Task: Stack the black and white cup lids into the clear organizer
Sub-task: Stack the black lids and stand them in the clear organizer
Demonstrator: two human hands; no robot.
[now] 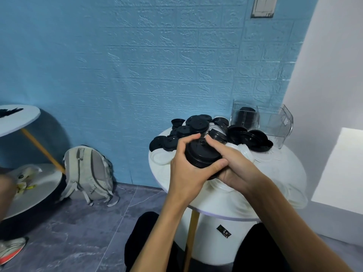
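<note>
A stack of black cup lids (201, 155) is held between both hands above the small round white table (216, 201). My left hand (186, 165) grips the stack from the left, thumb across its near side. My right hand (231, 165) grips it from the right, fingers curled over the top. Several loose black lids (197, 122) lie in a heap behind. White lids (261, 156) are spread over the tabletop. The clear organizer (275, 124) stands at the table's back right, with a row of black lids (245, 117) in its left compartment.
A blue brick-pattern wall is right behind the table. A grey backpack (88, 173) leans against it on the floor to the left. Another round table (17, 118) and someone's shoe (11, 250) are at far left. A white panel (339, 167) stands at right.
</note>
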